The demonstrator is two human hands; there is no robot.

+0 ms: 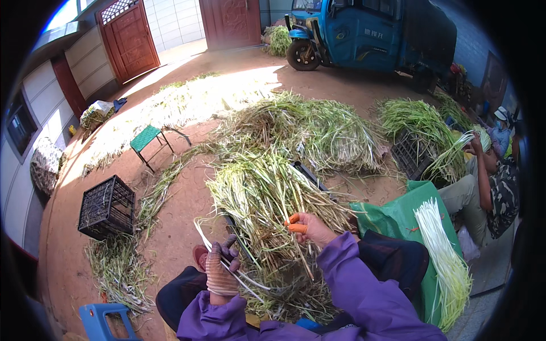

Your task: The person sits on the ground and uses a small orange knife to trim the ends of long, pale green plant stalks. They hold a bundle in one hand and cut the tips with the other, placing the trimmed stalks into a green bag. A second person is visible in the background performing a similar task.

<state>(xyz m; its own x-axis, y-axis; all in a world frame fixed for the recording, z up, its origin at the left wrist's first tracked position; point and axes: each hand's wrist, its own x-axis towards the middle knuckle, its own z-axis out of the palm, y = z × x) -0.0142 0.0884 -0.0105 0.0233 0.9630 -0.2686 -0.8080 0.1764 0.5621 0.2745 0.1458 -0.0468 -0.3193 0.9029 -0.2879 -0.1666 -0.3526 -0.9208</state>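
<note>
My left hand [222, 266], in a striped knit glove with dark fingers, holds a few slender white stalks [251, 286] that stick out on both sides. Orange finger covers are on two digits of my right hand [308, 229]. It pinches a long unpeeled stalk [302, 252] whose pale brown end hangs down. Right before me a heap of green and straw-coloured leafy stalks [260, 192] lies over a black plastic crate [308, 174], mostly hidden. Cleaned white stalks [443, 260] rest in a bundle on a green woven sheet [384, 213] at my right.
Stripped leaf scraps [121, 273] litter the ground between a black crate [107, 208] and a blue plastic stool [104, 322]. Beyond stand a green-topped stool [147, 138], large stalk heaps [298, 128] and a blue three-wheeled truck [358, 38]. A person [490, 179] sits at right, holding stalks.
</note>
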